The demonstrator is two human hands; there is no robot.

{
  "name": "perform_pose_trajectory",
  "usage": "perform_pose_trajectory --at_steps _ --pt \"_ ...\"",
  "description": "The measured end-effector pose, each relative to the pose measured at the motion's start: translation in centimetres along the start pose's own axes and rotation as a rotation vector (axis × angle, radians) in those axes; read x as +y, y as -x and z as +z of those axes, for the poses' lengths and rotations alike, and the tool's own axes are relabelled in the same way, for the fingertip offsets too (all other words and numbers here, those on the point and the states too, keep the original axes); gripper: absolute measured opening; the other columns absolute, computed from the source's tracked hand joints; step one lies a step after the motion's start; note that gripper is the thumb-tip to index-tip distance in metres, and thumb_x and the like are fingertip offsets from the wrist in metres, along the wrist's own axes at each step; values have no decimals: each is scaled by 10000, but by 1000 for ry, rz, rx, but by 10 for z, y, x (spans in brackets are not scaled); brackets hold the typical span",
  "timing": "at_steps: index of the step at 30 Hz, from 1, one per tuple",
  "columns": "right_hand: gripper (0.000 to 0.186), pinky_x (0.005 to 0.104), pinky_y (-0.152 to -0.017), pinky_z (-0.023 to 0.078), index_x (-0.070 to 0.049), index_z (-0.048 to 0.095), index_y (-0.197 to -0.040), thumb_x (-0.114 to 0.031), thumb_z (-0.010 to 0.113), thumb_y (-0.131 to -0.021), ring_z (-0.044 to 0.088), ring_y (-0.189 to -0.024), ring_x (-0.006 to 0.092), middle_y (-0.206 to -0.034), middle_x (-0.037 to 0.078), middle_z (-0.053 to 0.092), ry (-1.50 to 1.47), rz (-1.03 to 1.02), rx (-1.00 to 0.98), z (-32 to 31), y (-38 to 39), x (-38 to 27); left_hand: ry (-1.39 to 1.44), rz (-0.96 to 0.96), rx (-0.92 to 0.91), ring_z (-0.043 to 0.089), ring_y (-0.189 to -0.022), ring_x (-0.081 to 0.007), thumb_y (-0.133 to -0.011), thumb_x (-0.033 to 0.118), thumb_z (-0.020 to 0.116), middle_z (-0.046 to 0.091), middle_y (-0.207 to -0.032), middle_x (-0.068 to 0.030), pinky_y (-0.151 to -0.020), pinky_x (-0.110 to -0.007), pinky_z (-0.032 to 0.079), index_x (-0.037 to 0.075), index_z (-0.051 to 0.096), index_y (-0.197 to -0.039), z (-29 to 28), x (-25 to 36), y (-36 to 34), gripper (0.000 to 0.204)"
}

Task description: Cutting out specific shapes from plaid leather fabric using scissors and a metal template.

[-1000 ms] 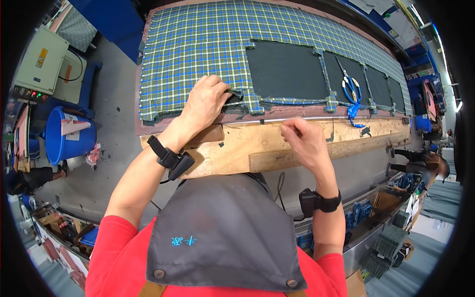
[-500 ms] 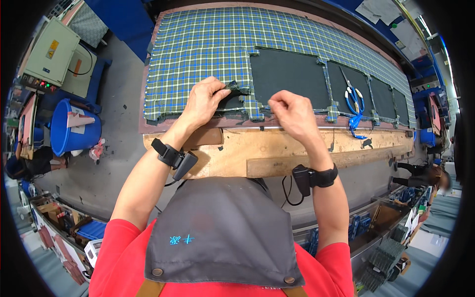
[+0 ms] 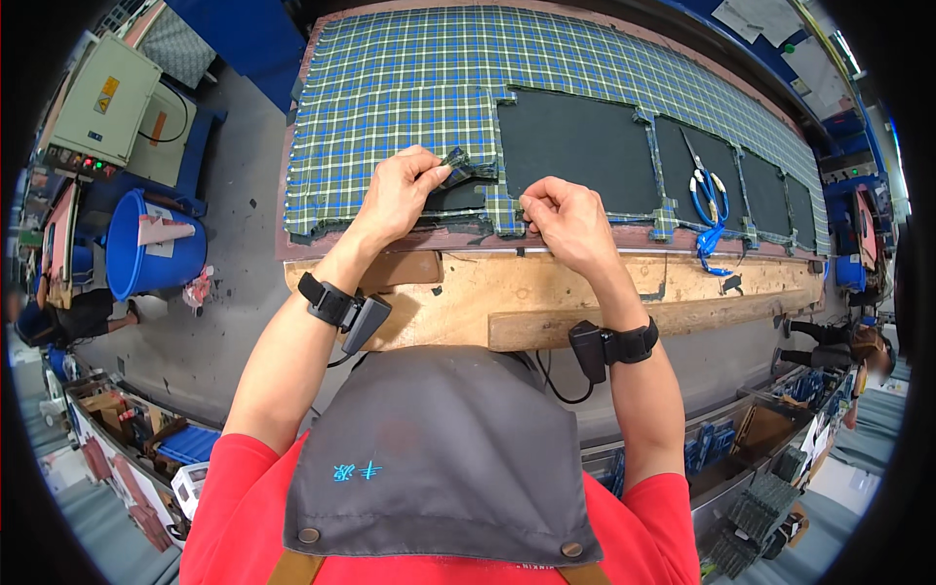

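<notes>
Green, blue and white plaid fabric (image 3: 380,117) covers the worktable, with dark rectangular areas (image 3: 575,146) where plaid pieces are cut away. My left hand (image 3: 400,197) is closed, pinching a loose folded plaid piece (image 3: 470,168) lifted over a dark patch (image 3: 456,198) near the front edge. Just right of it, my right hand (image 3: 573,224) is closed with thumb and forefinger together. Its fingertips are at the edge of a narrow plaid strip (image 3: 503,211); whatever is between them is hidden. Scissors (image 3: 709,195) with blue and white handles lie on the dark area farther right.
A wooden ledge (image 3: 458,297) runs along the table's front, bearing a wooden bar (image 3: 663,317). A blue bin (image 3: 156,244) and a control cabinet (image 3: 97,102) stand at the left. Other people are at the far left and far right edges.
The piece in my left hand is raised and folded over more, showing plaid. My right hand has come slightly left and down, its fingertips now at the plaid strip. The view has shifted slightly.
</notes>
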State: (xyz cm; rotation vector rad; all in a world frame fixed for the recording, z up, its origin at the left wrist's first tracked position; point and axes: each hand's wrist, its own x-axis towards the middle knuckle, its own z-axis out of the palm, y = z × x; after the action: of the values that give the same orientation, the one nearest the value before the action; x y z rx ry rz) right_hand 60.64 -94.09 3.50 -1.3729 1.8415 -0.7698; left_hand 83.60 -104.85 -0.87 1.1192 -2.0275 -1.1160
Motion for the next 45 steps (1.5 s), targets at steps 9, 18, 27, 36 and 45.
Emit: perform_pose_trajectory --at_steps 9,18,27,36,45 --pt "241 402 -741 557 7 732 -1061 -174 637 -933 734 -798 299 -843 163 748 -47 -66 3 18 -9 -21 -56 63 138 508 -743 -222 -1027 176 602 536 -824 -110 -706 -355 433 -38 608 -982 3 -4 5 219" --pt "518 318 -630 578 123 562 -1262 -299 684 -988 718 -832 217 -1036 183 696 -722 219 -193 49 -39 -36 -8 132 242 443 -722 -202 -1044 131 563 478 -808 -114 -688 -344 428 -11 511 -916 6 -4 10 198" --pt "772 289 -560 547 130 365 -1460 -348 700 -956 571 -740 126 -907 71 597 -914 284 -100 65 -47 -11 -364 381 80 530 -1197 -445 -737 -55 598 548 -1299 -238 -1056 -506 433 -35 525 -1302 24 20 12 570" --pt "600 305 -647 577 98 464 -1417 -251 681 -980 704 -898 216 -1173 206 661 -828 304 -110 19 -37 -14 -463 408 60 565 -1123 -399 -661 -139 617 597 -1215 -173 -974 -467 477 -4 613 -1214 30 18 -4 569" --pt "375 496 -945 566 7 656 -1134 -180 710 -814 661 -1136 422 -1205 251 657 942 420 547 -181 -52 111 -391 442 217 604 -993 -345 -810 -2 745 641 -1084 -123 -869 -438 505 29 685 -1079 39 13 -8 278"
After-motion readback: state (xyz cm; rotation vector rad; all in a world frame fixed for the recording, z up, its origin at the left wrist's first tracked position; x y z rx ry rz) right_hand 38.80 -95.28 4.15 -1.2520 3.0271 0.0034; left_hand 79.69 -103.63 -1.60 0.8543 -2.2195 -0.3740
